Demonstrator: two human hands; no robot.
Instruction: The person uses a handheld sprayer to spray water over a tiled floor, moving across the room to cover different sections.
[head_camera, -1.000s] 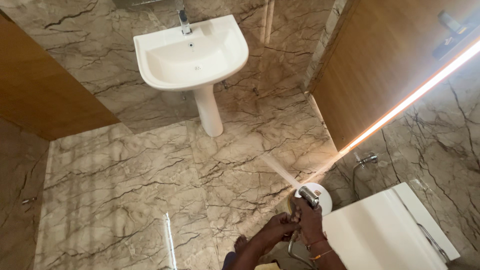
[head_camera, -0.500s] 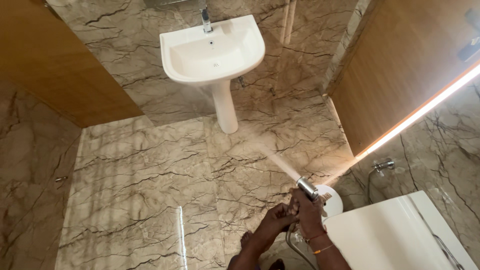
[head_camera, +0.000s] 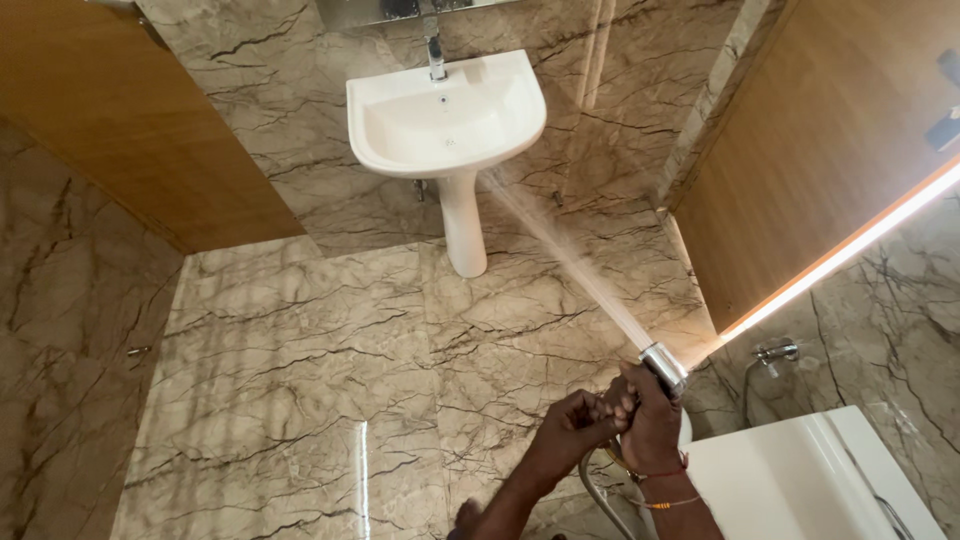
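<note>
Marble floor (head_camera: 300, 370) with dark veins spreads out below you, and the same veined stone climbs the far wall, broken by a wooden panel (head_camera: 120, 110) at your left and a wooden door (head_camera: 830, 140) at your right with a bright strip of light along its lower edge. Against the far wall stands a white pedestal basin (head_camera: 450, 120) with a chrome tap (head_camera: 435, 55) at its back. At the lower right you have the white toilet cistern (head_camera: 790, 480) close beside you, with a chrome wall valve (head_camera: 775, 352) just above it. A water jet (head_camera: 560, 250) runs in a pale line from your hands up toward the right side of the basin. You hold the chrome hand sprayer (head_camera: 663, 365) near the bottom of the view, its head pointing up and left. Your right hand (head_camera: 650, 425) has its fingers wrapped tight around the sprayer's handle, and your left hand (head_camera: 578, 420) is closed against it from the left, touching the right. The metal hose (head_camera: 600, 490) hangs down below your wrists.
</note>
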